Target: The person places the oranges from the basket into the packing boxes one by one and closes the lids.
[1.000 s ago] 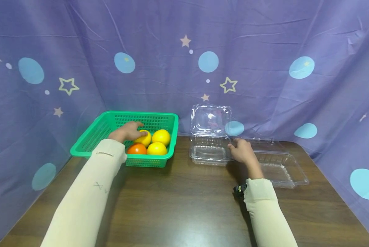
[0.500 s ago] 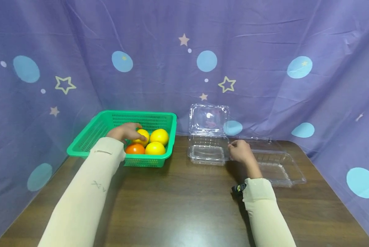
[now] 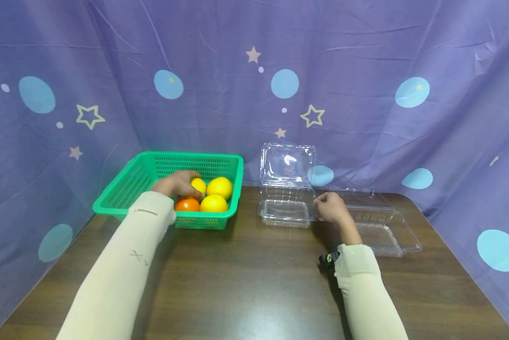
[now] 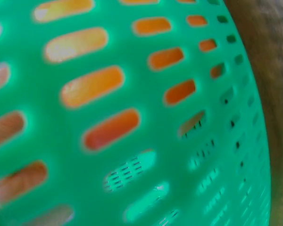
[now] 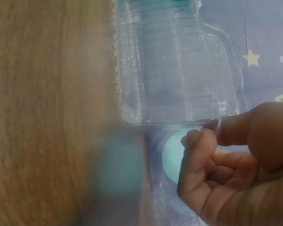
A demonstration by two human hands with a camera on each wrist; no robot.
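so the left hand [image 3: 178, 183] is down inside the green basket [image 3: 188, 154], thumb and fingers part-way curled round a yellow fruit [image 3: 199, 186]; its wrist cam mostly shows basket wall, so I can't tell how firm that hold is; meanwhile the right hand [image 3: 332, 208] has thumb and finger pinched on the side edge of a clear container [image 3: 286, 219] just to its left, lid [image 3: 288, 163] standing up behind. My take: get the left fingers well round the fruit's far side before lifting, then go straight up; an orange fruit [image 3: 187, 205] sits just below that hand and another yellow one [image 3: 219, 188] just right of it, so a sideways drag probably bumps them; keep the right pinch light, since that thin plastic likely flexes or skids on the tabletop [image 3: 245, 283] if you tug.
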